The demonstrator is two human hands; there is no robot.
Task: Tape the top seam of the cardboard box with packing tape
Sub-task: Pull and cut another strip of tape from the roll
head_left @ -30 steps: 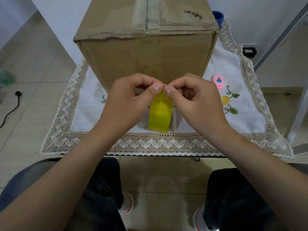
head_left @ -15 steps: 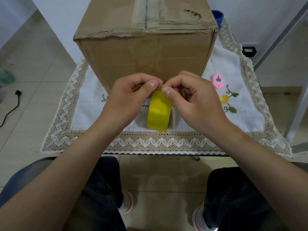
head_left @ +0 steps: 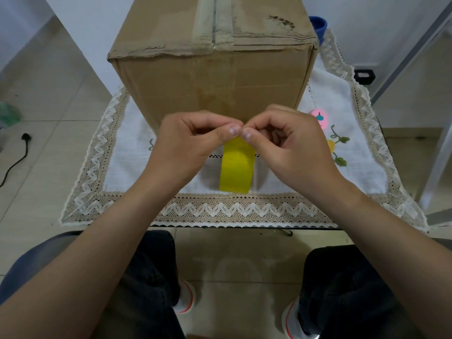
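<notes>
Pinching yellow tape roll (head_left: pixel 236 172) at its top edge: left hand (head_left: pixel 186 145) and right hand (head_left: pixel 288 148), fingers curled, thumb tips almost touching. Roll upright on edge, just in front of cardboard box (head_left: pixel 212 89), over white lace-trimmed tablecloth (head_left: pixel 127 167); resting on cloth or lifted, cannot tell. Box stands on cloth, pale worn tape strip (head_left: pixel 212 23) along top seam. Pink trinket (head_left: pixel 319 118) near box's right corner, partly behind right hand.

1. I see a white tablecloth (head_left: pixel 244 211) with a beige lace border across the middle.
2. At two o'clock a small pink oval (head_left: pixel 320 118) lies on it, just beside stitched embroidery (head_left: pixel 338 150).
3. At one o'clock there is a blue container (head_left: pixel 319 26), and right of it a black object (head_left: pixel 364 76).
4. At nine o'clock a black plug (head_left: pixel 25 138) lies on the floor tiles.
</notes>
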